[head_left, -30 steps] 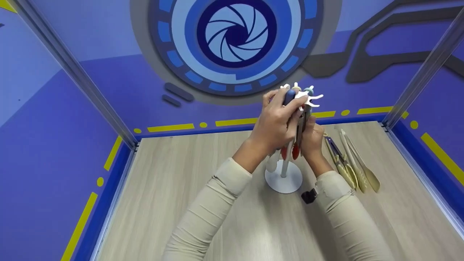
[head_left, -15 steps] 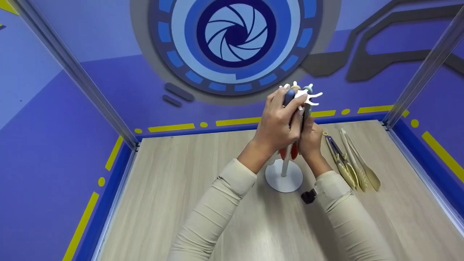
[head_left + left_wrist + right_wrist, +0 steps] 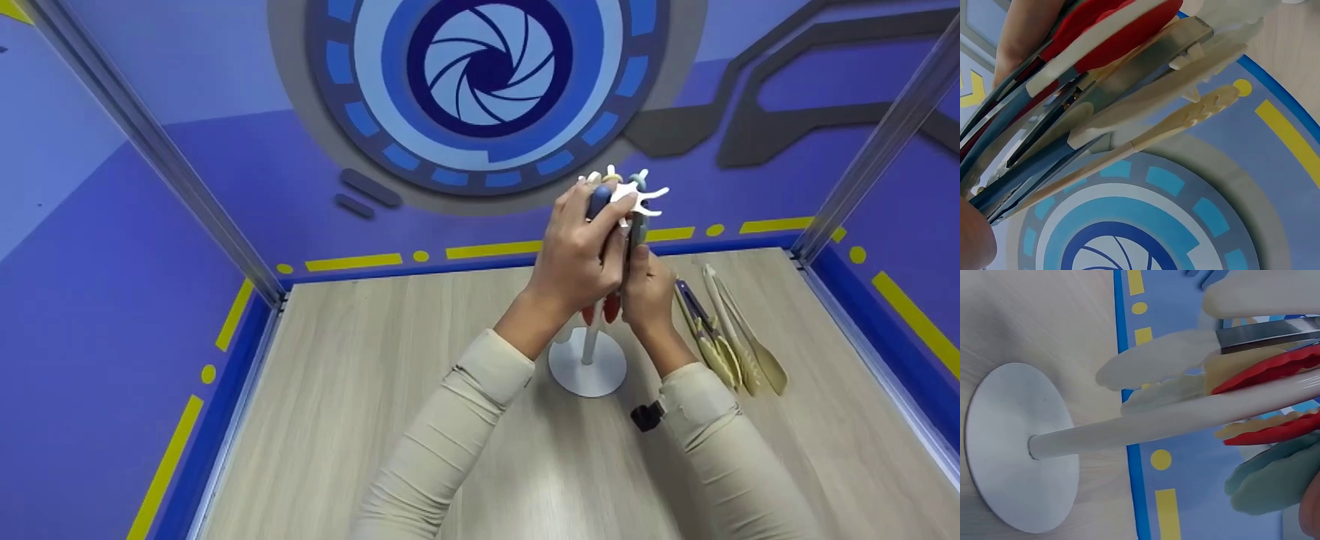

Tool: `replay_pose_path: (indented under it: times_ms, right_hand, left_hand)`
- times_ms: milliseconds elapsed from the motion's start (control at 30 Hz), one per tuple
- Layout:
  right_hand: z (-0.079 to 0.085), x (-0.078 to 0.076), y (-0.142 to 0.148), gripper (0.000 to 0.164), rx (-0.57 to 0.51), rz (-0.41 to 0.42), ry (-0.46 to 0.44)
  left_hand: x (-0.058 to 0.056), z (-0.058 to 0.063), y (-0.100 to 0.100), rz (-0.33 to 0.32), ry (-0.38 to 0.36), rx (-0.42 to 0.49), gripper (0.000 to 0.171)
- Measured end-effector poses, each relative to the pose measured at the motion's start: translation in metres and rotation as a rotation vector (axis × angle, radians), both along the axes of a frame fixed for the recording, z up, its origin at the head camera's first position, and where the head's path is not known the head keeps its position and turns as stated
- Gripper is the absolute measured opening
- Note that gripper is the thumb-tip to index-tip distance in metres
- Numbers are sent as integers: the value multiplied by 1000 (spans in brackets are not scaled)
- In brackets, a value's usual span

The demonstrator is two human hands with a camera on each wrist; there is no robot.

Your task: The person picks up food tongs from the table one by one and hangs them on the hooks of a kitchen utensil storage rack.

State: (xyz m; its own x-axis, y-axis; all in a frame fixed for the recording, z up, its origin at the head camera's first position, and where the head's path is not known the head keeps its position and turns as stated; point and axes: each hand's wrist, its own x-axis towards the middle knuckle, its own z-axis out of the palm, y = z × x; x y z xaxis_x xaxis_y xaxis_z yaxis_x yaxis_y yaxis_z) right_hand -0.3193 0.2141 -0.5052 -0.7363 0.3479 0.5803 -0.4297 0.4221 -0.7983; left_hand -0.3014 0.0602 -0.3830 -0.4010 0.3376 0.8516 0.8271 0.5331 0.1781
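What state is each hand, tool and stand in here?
Left hand: curled round a blue handle.
Right hand: gripping green-tipped tongs.
Tips of those: nearly together, pointing down.
Stand: upright on the table.
Red tongs tips: pointing down, either side of the pole.
Purple-handled tongs: lying on the table.
Beige tongs: lying there, arms apart.

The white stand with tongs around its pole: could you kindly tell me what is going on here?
A person has both bare hands near the top of the white stand, where several tongs hang heads down. The left hand curls round tongs beside a dark blue handle end; the right hand is close by, its exact grip hidden. Two more pairs of tongs lie on the wooden table, to the right of the stand.
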Motion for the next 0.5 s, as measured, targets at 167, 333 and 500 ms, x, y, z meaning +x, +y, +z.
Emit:
replay_pose_path:
  times_ms: [167, 333, 500]
  right_hand:
    - [-8, 5, 5, 80, 17, 42, -16]
    - [-13, 10, 12, 78, 3, 81, -88]
    - [-20, 11, 22, 86, 40, -15, -157]
  left_hand:
    - [0, 0, 3, 1, -12, 0, 36]
    - [1, 0, 2, 5, -15, 1, 36]
    - [2, 0, 2, 13, -25, 8, 37]
